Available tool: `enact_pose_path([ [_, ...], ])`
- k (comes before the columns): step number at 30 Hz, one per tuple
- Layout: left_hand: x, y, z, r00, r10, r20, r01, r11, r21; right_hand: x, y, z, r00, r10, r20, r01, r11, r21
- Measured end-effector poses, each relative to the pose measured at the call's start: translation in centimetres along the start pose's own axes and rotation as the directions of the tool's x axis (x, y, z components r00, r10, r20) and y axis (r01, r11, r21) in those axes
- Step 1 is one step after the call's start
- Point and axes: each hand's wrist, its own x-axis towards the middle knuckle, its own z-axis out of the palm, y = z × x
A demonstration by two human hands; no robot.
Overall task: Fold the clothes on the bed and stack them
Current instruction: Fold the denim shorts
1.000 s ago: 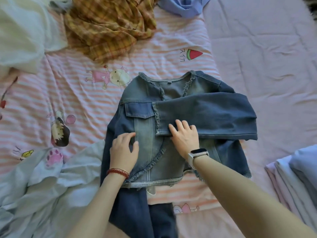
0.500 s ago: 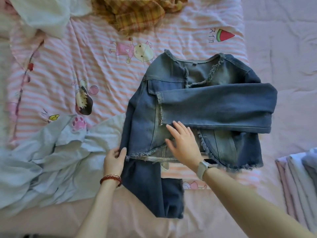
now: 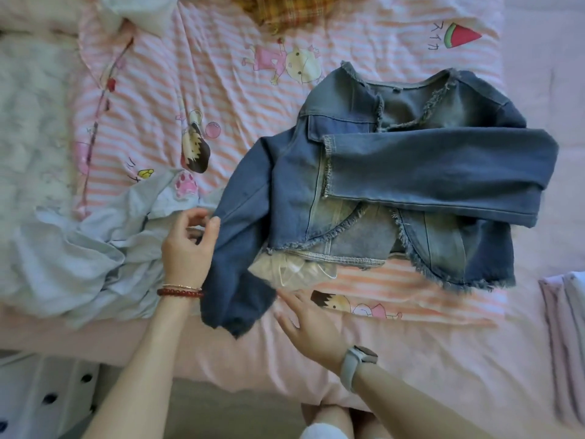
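Progress: your faded blue frayed-hem denim jacket (image 3: 395,185) lies mid-bed, one sleeve folded across, other loose | left hand (image 3: 188,245) pinches loose sleeve | right hand (image 3: 311,327) released, below jacket | pale blue garment (image 3: 95,248) left of jacket unfolded | folded pastel stack (image 3: 566,327) right.

Bed (image 3: 411,391) under plain pale-pink sheet, creased. Over it a pink-and-white striped cartoon-print quilt (image 3: 221,90) (watermelon motif top right). White fluffy blanket (image 3: 28,122) at left edge. Tan floor (image 3: 237,413) strip below. Soft daylight, even.
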Motion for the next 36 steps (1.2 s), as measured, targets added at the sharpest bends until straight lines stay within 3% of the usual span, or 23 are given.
enact_pose_path([
  [2,-1.7,-1.9,0.1,0.958,-0.21,0.197,0.181,0.971,0.158,0.3,-0.4,-0.3,0.996,0.071,-0.048,-0.066,0.993,0.094],
  [4,-4.3,-3.6,0.5,0.904,-0.307,0.298,0.138,0.869,0.476,0.2,-0.4,-0.8,0.987,0.144,-0.077,-0.129,0.976,0.177],
  [6,-6.4,-3.1,0.5,0.949,-0.179,0.259,-0.036,0.755,0.655,0.0,-0.5,-1.5,0.985,0.163,-0.056,-0.145,0.959,0.244],
  [8,-8.1,-1.8,0.4,0.97,0.089,0.227,-0.214,0.755,0.619,-0.1,-1.0,-2.3,0.985,0.174,-0.007,-0.159,0.917,0.365],
  [10,-9.9,0.1,0.0,0.929,0.254,0.267,-0.359,0.793,0.493,0.2,-2.5,-3.1,0.969,0.232,0.081,-0.231,0.745,0.626],
  [12,-11.5,1.3,-0.7,0.896,0.268,0.355,-0.403,0.825,0.396,1.6,-4.2,-3.9,0.933,0.295,0.207,-0.323,0.425,0.846],
  [13,-12.0,1.4,-1.3,0.884,0.266,0.384,-0.412,0.833,0.371,2.4,-5.0,-4.1,0.92,0.307,0.245,-0.339,0.308,0.889],
  [14,-12.2,1.4,-1.9,0.878,0.267,0.398,-0.415,0.839,0.351,3.2,-5.9,-4.4,0.915,0.311,0.256,-0.344,0.271,0.899],
  [17,-11.7,1.0,-3.7,0.887,0.275,0.372,-0.395,0.869,0.299,5.1,-8.3,-4.6,0.909,0.366,0.197,-0.343,0.391,0.854],
  [24,-3.4,0.2,-8.2,0.962,0.265,0.059,-0.271,0.921,0.28,9.8,-14.8,-4.5,0.902,0.418,0.106,-0.253,0.313,0.915],
  [27,3.2,-1.0,-10.5,0.932,0.343,-0.113,-0.281,0.886,0.37,12.5,-18.0,-4.1,0.931,0.362,0.055,-0.203,0.384,0.901],
  [28,5.4,-1.8,-11.0,0.939,0.327,-0.109,-0.258,0.875,0.41,13.2,-18.6,-3.7,0.931,0.364,0.034,-0.204,0.44,0.874],
  [30,9.3,-4.0,-11.6,0.985,0.15,0.08,-0.17,0.877,0.448,14.1,-18.7,-2.6,0.914,0.4,-0.071,-0.225,0.644,0.731],
  [32,11.4,-6.3,-11.7,0.925,-0.105,0.364,-0.088,0.875,0.476,14.8,-18.2,-1.4,0.884,0.376,-0.276,-0.213,0.852,0.478],
  [34,11.9,-8.5,-11.8,0.807,-0.191,0.559,-0.2,0.802,0.563,15.7,-17.2,-0.4,0.858,0.302,-0.415,-0.204,0.943,0.265],
  [36,11.4,-9.9,-11.9,0.77,-0.134,0.624,-0.353,0.726,0.59,16.6,-16.0,0.5,0.888,0.209,-0.41,-0.203,0.977,0.058],
])
